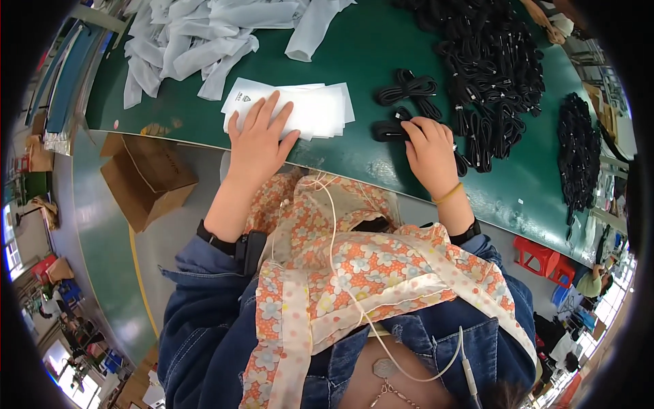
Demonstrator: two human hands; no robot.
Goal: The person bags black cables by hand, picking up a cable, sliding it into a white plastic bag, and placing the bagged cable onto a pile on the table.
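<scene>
My left hand [260, 140] lies with fingers spread on a small stack of flat white translucent pouches [317, 109] at the table's near edge. The top pouch carries a small dark print. To the right, my right hand [433, 153] has its fingers curled over the end of a coiled black cable [390, 131], pinching it against the table. Another tied black cable [411, 88] lies just beyond it. Part of the held cable is hidden under the fingers.
A large heap of black cables [487, 75] covers the table's right side, with another pile [578, 153] farther right. White filled pouches [204, 41] are heaped at the back left. An open cardboard box [146, 180] stands below the green table's [381, 167] left edge. Red stools [535, 258] stand at right.
</scene>
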